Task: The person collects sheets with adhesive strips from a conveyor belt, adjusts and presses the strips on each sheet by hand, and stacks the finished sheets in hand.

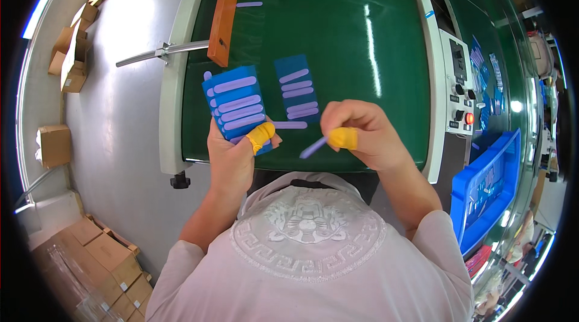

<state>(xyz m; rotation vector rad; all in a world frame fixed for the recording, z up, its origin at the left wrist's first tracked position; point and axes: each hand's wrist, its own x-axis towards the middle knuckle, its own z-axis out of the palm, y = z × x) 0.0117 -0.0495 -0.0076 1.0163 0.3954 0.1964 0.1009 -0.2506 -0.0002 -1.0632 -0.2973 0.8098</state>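
Observation:
My left hand (228, 162) holds a stack of blue cards (244, 73) over the near left of the green belt. Several purple round-ended strips lie across the top card, and more strip ends stick out along its left side. A yellow cover wraps the left thumb, which presses on the stack's near corner. Pinched in my right hand (377, 138), whose thumb also has a yellow cover, is one purple strip (313, 148), tilted down to the left. Between the hands, a loose purple strip (292, 125) lies on the belt below another blue card (291, 64) bearing several strips.
An orange guide bar (226, 14) runs along the belt (338, 32) at the far left, with more purple strips beside it. A control panel (456, 81) stands right of the belt, above a blue crate (461, 195). Cardboard boxes (105, 252) are stacked at the lower left.

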